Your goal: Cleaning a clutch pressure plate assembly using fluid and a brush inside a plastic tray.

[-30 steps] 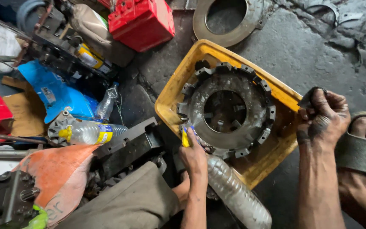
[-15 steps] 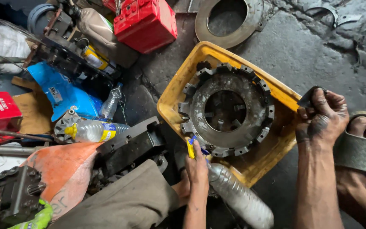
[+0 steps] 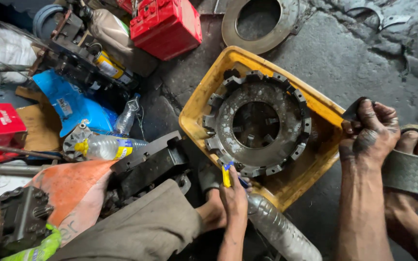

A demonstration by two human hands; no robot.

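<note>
Greasy metal, worn plastic and rough concrete.
The round clutch plate [image 3: 257, 125] is dull grey metal, rough and flecked with pale residue; it sits in a scuffed yellow plastic tub [image 3: 310, 176] smeared with grime. The right hand [image 3: 371, 135] is blackened with grease, the left hand [image 3: 233, 200] cleaner. A clear plastic bottle [image 3: 279, 232] looks cloudy. The floor [image 3: 344, 53] is rough matt concrete.

Beside the yellow tray [image 3: 204, 101], the left hand [image 3: 234, 195] covers most of a small yellow and blue tool [image 3: 227, 175]; its working end cannot be told. The clear bottle [image 3: 279, 232] below the tray runs off the bottom edge. At the tray's right, the right hand [image 3: 368, 135] wraps something dark [image 3: 353, 112], mostly hidden.
</note>
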